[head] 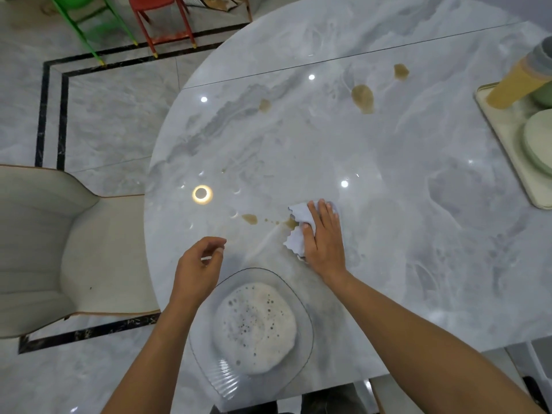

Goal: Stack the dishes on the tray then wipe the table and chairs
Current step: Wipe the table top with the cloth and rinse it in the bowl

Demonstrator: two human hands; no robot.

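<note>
My right hand (324,234) lies flat on a white cloth (297,231), pressing it onto the grey marble table (388,204) beside a brown spill (291,224). More brown stains sit to its left (249,219) and further back (362,98). My left hand (198,270) hovers over the table's near-left edge, fingers loosely curled, holding nothing. A clear glass bowl (254,330) of foamy water stands between my forearms. At the right edge, a cream tray (504,162) carries pale green plates (539,144) and a yellow cup (513,86).
A cream upholstered chair (59,249) stands at the table's left side. A green stool (86,25) and a red stool (162,22) stand on the floor far left. The table's rounded edge curves along the left.
</note>
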